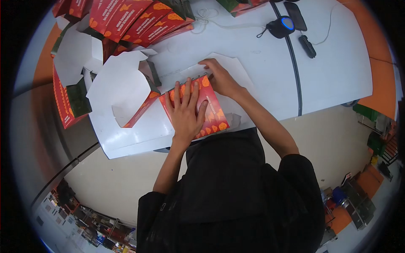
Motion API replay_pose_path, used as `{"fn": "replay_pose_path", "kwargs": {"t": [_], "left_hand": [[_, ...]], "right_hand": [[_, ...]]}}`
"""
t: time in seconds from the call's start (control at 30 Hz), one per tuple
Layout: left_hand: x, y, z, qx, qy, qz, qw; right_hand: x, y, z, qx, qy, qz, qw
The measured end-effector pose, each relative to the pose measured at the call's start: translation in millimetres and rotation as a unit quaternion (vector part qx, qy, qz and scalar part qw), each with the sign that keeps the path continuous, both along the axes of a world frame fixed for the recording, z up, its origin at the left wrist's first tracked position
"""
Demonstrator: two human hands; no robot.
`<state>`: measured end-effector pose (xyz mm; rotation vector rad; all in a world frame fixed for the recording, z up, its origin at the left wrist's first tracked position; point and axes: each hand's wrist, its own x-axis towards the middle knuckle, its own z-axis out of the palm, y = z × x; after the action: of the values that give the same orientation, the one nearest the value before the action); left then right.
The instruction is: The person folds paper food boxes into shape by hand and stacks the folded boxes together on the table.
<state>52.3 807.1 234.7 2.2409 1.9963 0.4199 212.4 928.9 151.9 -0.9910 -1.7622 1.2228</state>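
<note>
A red cardboard food box (pixel 214 110) with orange food pictures and white lettering lies at the table's near edge, its white inner flaps (pixel 236 69) spread out on the far right side. My left hand (pixel 185 111) rests flat on the printed face, fingers spread. At the box's far right corner, my right hand (pixel 222 80) has its fingers bent around the edge by the white flap; the fingertips are partly hidden. A grey-white flap (pixel 233 121) sticks out at the near right corner.
Left of my hands stand two open boxes, one with a white lid (pixel 120 86), another (pixel 78 57) behind it. Flat red boxes (pixel 139 21) are piled at the back. A round black device with a blue ring (pixel 282 27), a phone (pixel 295 16) and a black cable (pixel 294 71) lie right.
</note>
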Motion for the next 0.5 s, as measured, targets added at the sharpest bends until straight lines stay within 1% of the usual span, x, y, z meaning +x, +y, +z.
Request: {"fn": "replay_pose_path", "kwargs": {"t": [0.03, 0.1, 0.13, 0.17, 0.27, 0.33, 0.5], "left_hand": [[0, 0, 0, -0.001, -0.002, 0.001, 1.0], [0, 0, 0, -0.003, -0.005, 0.003, 1.0], [0, 0, -1, -0.003, -0.006, 0.004, 1.0], [0, 0, -1, -0.002, -0.006, 0.003, 1.0], [0, 1, -2, 0.001, 0.0, -0.008, 1.0], [0, 0, -2, 0.003, 0.01, -0.012, 1.0], [1, -1, -4, 0.008, 0.025, -0.014, 1.0]], "right_hand": [[15, -5, 14, -0.008, -0.077, 0.042, 0.996], [62, -17, 47, -0.025, -0.226, 0.125, 0.966], [83, -29, 50, -0.08, -0.272, 0.213, 0.935], [96, -43, 52, -0.136, -0.312, 0.297, 0.892], [102, -101, 29, 0.068, -0.284, 0.251, 0.923], [101, -105, 12, 0.078, -0.277, 0.217, 0.933], [100, -118, 1, 0.12, -0.243, 0.146, 0.952]]}}
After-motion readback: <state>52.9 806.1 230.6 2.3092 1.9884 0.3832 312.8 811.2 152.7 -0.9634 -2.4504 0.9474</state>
